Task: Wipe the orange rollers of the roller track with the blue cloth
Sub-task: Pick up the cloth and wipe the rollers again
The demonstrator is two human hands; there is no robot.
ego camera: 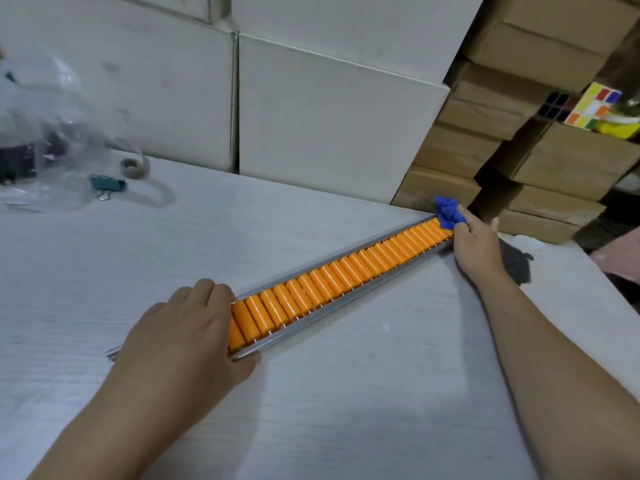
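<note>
Left hand [180,336] grips one track [346,289] lower centre; right hand [476,242] clutches one cloth [448,211] upper right, on a white table [346,393].

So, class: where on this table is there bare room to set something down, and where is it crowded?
Bare: the wide table patch between the two forearms, below the roller track; also the stretch between the track and the white boxes. Crowded: the far-left corner, with plastic bag, binder clip and tape roll.
</note>
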